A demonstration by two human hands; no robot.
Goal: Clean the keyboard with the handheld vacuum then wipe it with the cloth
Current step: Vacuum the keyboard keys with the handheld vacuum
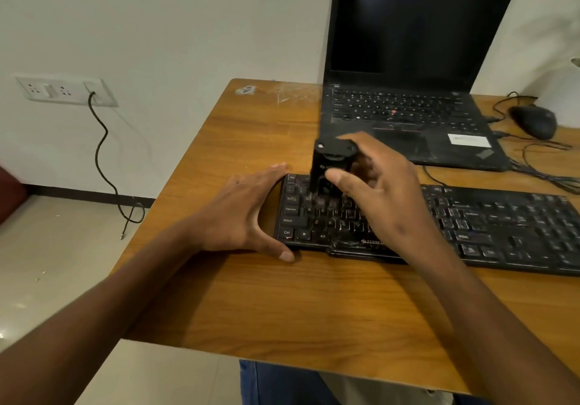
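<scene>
Upright, vacuum (331,166) between hands, on keyboard (470,225)

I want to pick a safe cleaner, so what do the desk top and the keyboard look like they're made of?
The desk top looks like wood or wood-grain laminate with a satin finish: brown streaked grain and a soft sheen. Which of the two cannot be told. The keyboard looks like black moulded plastic, with light glinting off the key tops and white printed legends. It appears dusty.
</scene>
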